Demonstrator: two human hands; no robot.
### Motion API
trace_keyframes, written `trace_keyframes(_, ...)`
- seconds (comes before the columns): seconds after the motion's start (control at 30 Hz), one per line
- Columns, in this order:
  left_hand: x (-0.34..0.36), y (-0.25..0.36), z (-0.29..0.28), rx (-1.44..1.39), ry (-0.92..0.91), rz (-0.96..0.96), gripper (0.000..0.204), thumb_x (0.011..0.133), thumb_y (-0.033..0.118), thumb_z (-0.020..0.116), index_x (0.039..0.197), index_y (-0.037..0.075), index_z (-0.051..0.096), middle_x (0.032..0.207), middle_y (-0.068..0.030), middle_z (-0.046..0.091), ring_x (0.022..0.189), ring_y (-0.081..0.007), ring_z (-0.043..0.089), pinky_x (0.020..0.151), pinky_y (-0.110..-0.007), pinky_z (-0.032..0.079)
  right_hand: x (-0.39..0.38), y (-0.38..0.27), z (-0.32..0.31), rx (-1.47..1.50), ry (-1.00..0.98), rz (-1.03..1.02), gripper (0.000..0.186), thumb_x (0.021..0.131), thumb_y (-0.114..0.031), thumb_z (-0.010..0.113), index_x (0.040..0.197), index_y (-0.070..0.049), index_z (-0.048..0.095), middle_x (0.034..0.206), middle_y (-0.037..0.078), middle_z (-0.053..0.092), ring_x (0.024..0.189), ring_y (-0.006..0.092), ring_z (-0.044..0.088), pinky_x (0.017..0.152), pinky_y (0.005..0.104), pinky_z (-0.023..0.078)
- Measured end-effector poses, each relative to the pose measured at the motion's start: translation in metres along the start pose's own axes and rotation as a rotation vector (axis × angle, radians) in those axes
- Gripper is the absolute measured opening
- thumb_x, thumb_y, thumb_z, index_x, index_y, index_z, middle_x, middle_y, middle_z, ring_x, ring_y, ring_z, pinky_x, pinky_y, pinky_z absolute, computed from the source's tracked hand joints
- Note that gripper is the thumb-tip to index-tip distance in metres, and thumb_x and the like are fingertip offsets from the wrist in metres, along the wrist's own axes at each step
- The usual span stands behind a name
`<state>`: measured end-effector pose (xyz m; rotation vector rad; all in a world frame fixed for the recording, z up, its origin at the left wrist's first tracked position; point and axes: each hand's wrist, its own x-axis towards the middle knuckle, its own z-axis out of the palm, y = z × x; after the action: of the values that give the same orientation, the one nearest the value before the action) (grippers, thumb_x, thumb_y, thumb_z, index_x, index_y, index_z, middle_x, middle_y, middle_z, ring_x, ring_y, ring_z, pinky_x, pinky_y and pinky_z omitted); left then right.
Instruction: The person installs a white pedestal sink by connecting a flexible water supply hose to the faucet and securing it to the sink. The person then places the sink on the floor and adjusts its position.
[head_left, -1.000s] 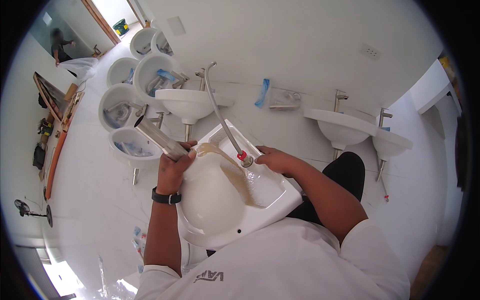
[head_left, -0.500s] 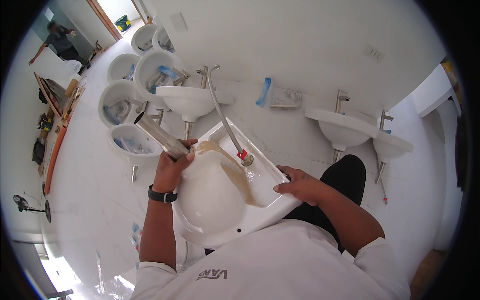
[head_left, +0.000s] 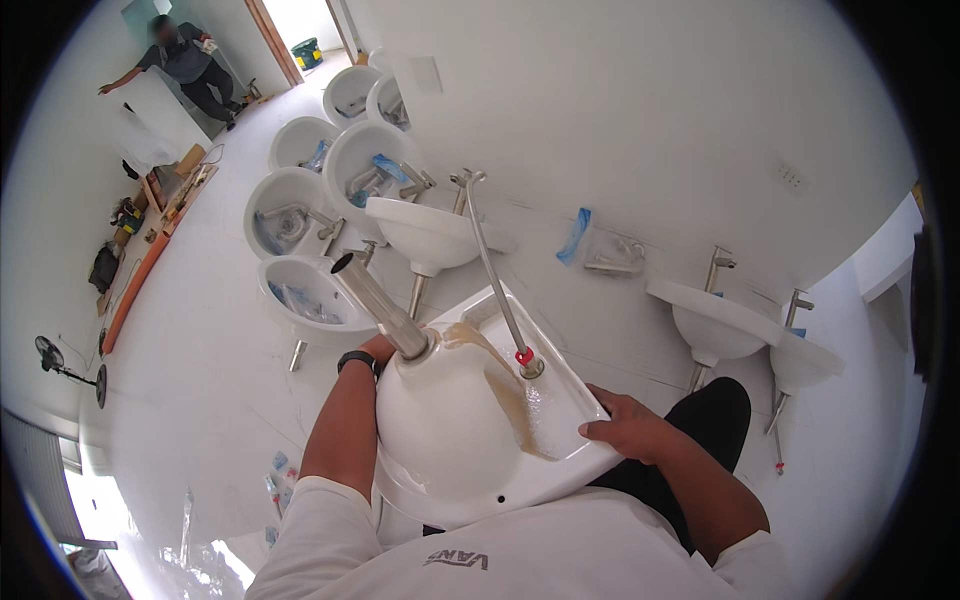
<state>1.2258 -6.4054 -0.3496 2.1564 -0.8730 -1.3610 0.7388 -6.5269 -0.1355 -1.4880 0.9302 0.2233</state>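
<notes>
A white ceramic washbasin (head_left: 450,435) lies underside up in front of my body, near my lap. A shiny metal drain pipe (head_left: 382,305) sticks up from its rounded bowl, leaning left. From its tap hole rises a flexible supply hose (head_left: 497,275) with a red collar at the base. My left hand (head_left: 380,348) holds the basin's far left side, beside the pipe's foot; its fingers are hidden behind the bowl. My right hand (head_left: 632,428) is closed on the right edge, with the thumb on top. Tan, rough patches mark the hollow beside the bowl.
Several white basins with taps and bagged parts, such as this one (head_left: 290,215), stand at the far left. Two more, including this basin (head_left: 715,315), stand at the right. A plastic bag (head_left: 615,252) lies by the wall. A person (head_left: 190,65) stands far left near an orange pipe (head_left: 137,292).
My left hand has left the drain pipe and slid behind the bowl at its foot. The basin sits lower and further right in view. My right hand keeps its grip.
</notes>
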Motion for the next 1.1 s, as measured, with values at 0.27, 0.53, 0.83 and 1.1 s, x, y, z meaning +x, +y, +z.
trace_keyframes(0.27, -0.073, 0.039, 0.008, -0.131, -0.012, -0.248, 0.067, 0.105, 0.052, 0.055, 0.141, -0.005, 0.057, 0.137, -0.0129, 0.065, 0.125, -0.0224, 0.062, 0.107, -0.036, 0.047, -0.004, 0.026, 0.004, 0.487, -0.068, -0.151, 0.091, 0.084, -0.026, 0.073, 0.161, -0.001, 0.032, 0.143, 0.021, 0.056, 0.128, 0.0303, 0.057, 0.11, 0.0389, 0.042)
trace_keyframes(0.53, -0.082, 0.048, 0.014, -0.192, 0.028, -0.249, 0.069, 0.104, 0.051, 0.056, 0.143, -0.006, 0.054, 0.139, -0.0138, 0.064, 0.125, -0.023, 0.061, 0.108, -0.037, 0.047, -0.015, 0.041, 0.022, 0.964, -0.044, -0.258, 0.098, 0.077, -0.023, 0.077, 0.16, 0.002, 0.032, 0.162, 0.02, 0.038, 0.146, 0.0319, 0.043, 0.121, 0.0468, 0.034)
trace_keyframes(0.83, -0.068, 0.071, -0.005, -0.259, 0.09, -0.14, 0.069, 0.101, 0.047, 0.059, 0.144, -0.006, 0.052, 0.137, -0.0147, 0.064, 0.125, -0.0237, 0.061, 0.107, -0.037, 0.048, -0.064, -0.031, 0.011, 0.32, 0.192, -1.015, 0.089, 0.078, -0.054, 0.085, 0.147, -0.005, 0.055, 0.171, 0.025, 0.013, 0.159, 0.0388, 0.014, 0.125, 0.0531, 0.013)
trace_keyframes(1.1, -0.071, 0.131, -0.009, -0.326, 0.113, 0.075, 0.068, 0.099, 0.044, 0.061, 0.144, -0.007, 0.051, 0.137, -0.0155, 0.064, 0.124, -0.0244, 0.061, 0.106, -0.038, 0.048, -0.149, -0.164, -0.011, -0.503, 0.232, -1.71, 0.047, 0.091, -0.039, 0.079, 0.128, -0.014, 0.065, 0.126, 0.02, 0.068, 0.127, 0.0366, 0.064, 0.125, 0.0552, 0.023)
